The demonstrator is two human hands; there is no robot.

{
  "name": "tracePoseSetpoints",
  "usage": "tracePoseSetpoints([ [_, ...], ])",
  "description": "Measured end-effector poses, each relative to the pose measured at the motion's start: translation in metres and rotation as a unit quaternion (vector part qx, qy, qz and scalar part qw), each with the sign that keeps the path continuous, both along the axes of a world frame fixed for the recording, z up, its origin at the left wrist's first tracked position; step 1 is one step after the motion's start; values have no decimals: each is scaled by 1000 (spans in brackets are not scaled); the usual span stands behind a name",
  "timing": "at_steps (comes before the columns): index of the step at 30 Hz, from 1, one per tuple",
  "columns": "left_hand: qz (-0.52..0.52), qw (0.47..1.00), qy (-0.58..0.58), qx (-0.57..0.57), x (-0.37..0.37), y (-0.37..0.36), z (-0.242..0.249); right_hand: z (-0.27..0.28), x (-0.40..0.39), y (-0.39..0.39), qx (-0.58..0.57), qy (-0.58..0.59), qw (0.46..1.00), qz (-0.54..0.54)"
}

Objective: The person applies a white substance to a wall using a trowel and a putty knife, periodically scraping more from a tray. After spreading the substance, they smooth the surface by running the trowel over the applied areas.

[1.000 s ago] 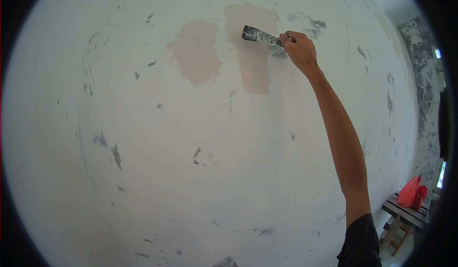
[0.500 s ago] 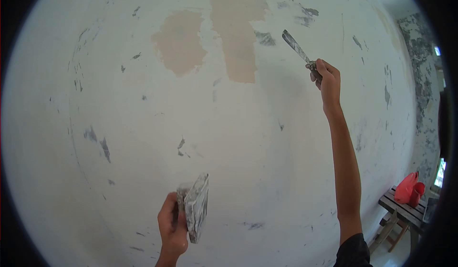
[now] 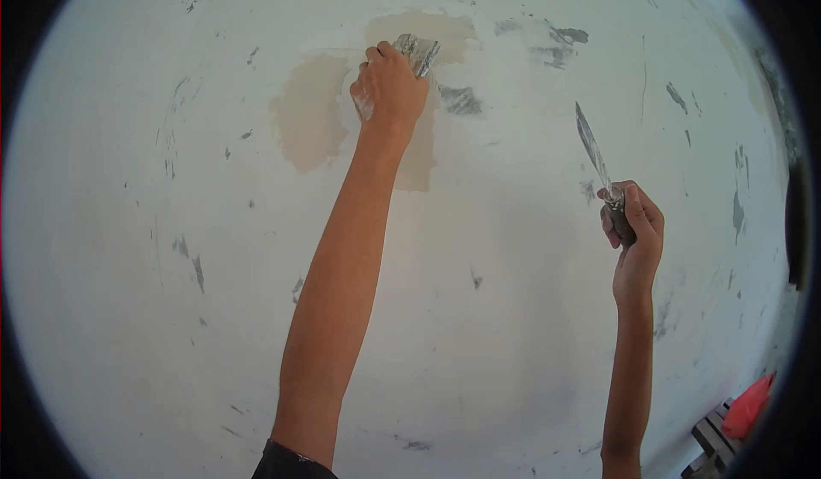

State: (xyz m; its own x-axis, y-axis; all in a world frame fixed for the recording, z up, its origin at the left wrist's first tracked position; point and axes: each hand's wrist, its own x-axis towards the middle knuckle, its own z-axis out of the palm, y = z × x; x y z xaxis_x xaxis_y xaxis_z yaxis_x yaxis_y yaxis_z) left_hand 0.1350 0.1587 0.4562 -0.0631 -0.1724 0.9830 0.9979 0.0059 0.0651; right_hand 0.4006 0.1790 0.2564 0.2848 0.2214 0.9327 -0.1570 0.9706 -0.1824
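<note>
My left hand (image 3: 391, 90) reaches up the wall with its fingers wrapped round a trowel (image 3: 419, 54) smeared grey and white. The trowel overlaps the top of a beige patch (image 3: 417, 158), and my hand covers part of its left side. A second beige patch (image 3: 310, 124) lies left of my wrist. Lower down on the right, my right hand (image 3: 634, 222) grips a putty knife (image 3: 592, 144) by its dark handle. Its narrow-looking, smeared blade points up and slightly left, in front of the white wall (image 3: 445, 334).
Grey scuffs and bare spots, such as one dark mark (image 3: 462, 100), dot the wall. At the lower right stands a slatted wooden bench (image 3: 715, 432) with a red plastic bag (image 3: 749, 406) on it. A dark shape (image 3: 797, 227) hangs at the right edge.
My left hand has carried the trowel from low down up to the beige patches. My right hand has come down and right with the putty knife. The view has shifted left.
</note>
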Motion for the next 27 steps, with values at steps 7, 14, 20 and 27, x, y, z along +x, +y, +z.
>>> tracePoseSetpoints([
  [7,-27,988,154,2,51,30,-88,-11,48,11,8,67,998,2],
  [14,-127,980,152,29,46,-26,-100,-15,51,11,26,130,990,57],
  [20,-15,998,30,56,-2,-9,-10,-23,44,11,2,80,996,33],
  [27,-47,983,176,15,47,32,-87,-30,49,16,7,76,997,35],
])
